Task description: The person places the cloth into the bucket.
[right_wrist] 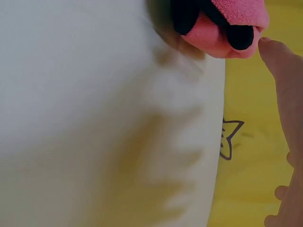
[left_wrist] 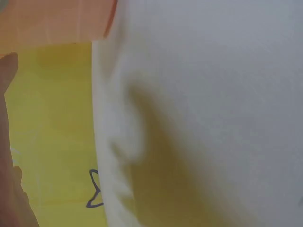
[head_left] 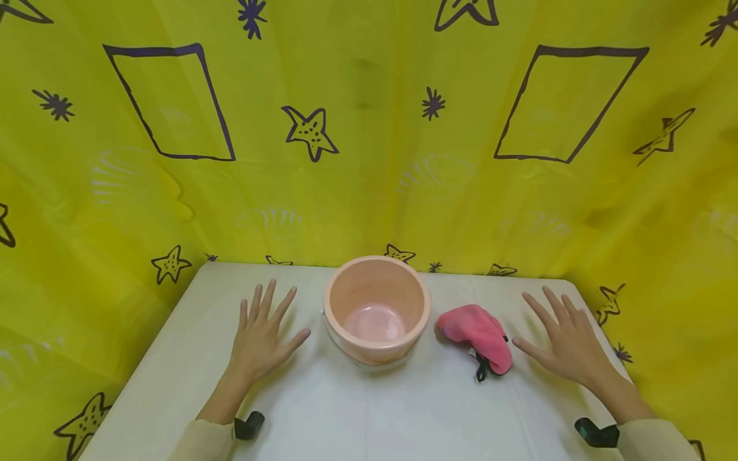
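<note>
On either side of the round, peach-pink plastic bowl (head_left: pixel 377 309), both hands are lying flat, fingers spread and straight, each grip standing apart and clasping nothing. Left hand (head_left: pixel 262 336) is resting on the white cloth-covered surface (head_left: pixel 357 416) just left of the bowl, not touching it. Right hand (head_left: pixel 567 342) is resting near the surface's right edge, its thumb reaching toward the soft pink fabric eye mask with black strap (head_left: pixel 480 333), near it but apart. That mask is lying between the bowl and the right hand, close beside the bowl's right wall. Judging from this, the work is sitting at its start, nothing lifted. A pickup would call for the right hand sliding left and pinching the limp mask. Yellow star-printed cloth (head_left: pixel 369 160) is hanging behind and around the surface.
</note>
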`<action>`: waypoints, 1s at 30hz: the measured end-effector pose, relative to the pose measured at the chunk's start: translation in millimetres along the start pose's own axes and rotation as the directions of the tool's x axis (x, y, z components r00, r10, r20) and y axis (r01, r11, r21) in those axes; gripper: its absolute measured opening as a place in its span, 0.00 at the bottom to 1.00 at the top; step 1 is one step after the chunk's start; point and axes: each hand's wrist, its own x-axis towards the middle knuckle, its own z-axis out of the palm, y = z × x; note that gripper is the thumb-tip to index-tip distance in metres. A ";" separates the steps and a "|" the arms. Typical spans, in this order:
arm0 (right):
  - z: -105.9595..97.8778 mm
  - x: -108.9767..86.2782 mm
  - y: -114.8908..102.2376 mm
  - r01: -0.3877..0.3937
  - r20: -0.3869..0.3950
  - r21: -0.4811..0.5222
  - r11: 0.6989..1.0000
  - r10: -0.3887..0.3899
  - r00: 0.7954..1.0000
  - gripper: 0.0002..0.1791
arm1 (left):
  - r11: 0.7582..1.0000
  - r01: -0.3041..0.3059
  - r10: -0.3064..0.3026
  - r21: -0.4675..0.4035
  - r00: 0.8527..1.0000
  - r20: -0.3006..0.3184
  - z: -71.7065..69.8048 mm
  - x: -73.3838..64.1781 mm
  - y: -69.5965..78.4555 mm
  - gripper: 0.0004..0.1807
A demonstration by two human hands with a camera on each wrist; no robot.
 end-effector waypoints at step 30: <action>-2.1 46.8 -48.5 -0.043 0.238 0.466 0.884 -0.079 0.968 0.50 | 0.881 -0.104 0.071 -0.461 0.994 -0.089 -3.1 21.8 69.8 0.43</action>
